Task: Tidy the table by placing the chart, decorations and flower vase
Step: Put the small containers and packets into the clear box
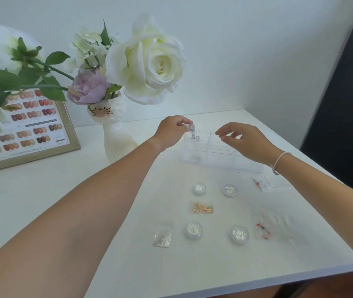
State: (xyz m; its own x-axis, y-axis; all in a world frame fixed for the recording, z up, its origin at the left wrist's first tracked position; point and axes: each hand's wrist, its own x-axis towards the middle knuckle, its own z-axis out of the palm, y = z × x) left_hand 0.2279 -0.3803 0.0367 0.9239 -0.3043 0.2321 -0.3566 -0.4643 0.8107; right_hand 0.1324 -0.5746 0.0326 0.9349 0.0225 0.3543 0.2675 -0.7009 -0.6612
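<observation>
My left hand (171, 131) pinches a small bag of silver decorations (192, 131) and holds it over the left end of a clear compartment box (220, 154). Over the box's middle hovers my right hand (244, 140), fingers apart and holding nothing. Several round glitter jars (199, 188) and small decoration bags (202, 207) lie on the white table (85, 190) in front of the box. A framed nail colour chart (31, 125) leans at the back left. Beside it stands a white cat-shaped flower vase (115, 134) with white and lilac flowers.
A dark panel (347, 100) stands at the table's right side. The table's front edge (257, 282) runs near the bottom right. A large white rose (149, 61) hangs forward over the back of the table.
</observation>
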